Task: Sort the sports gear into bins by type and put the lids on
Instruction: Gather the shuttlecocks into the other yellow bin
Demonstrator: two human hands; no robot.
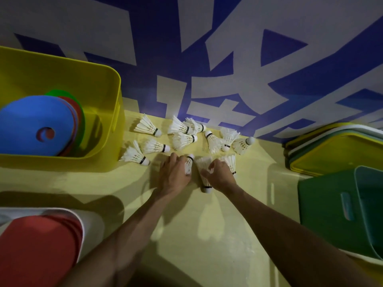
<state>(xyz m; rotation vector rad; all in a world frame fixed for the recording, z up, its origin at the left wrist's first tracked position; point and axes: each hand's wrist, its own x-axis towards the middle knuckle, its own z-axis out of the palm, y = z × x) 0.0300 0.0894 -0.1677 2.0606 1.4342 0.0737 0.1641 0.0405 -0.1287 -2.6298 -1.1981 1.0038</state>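
Left hand point(175, 175) curls over one shuttlecock point(189, 165) at frame centre. Right hand point(220, 176) grips a second shuttlecock point(205, 177) beside it. Beyond, loose shuttlecocks point(154, 146) lie scattered on the yellow surface point(186, 224). A yellow bin point(116, 83) of flat discs point(35, 121) sits upper left.

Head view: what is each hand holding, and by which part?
Left hand grips a shuttlecock by its feather skirt, cork end free. Right hand pinches a second shuttlecock at its feathers, cork towards the person.
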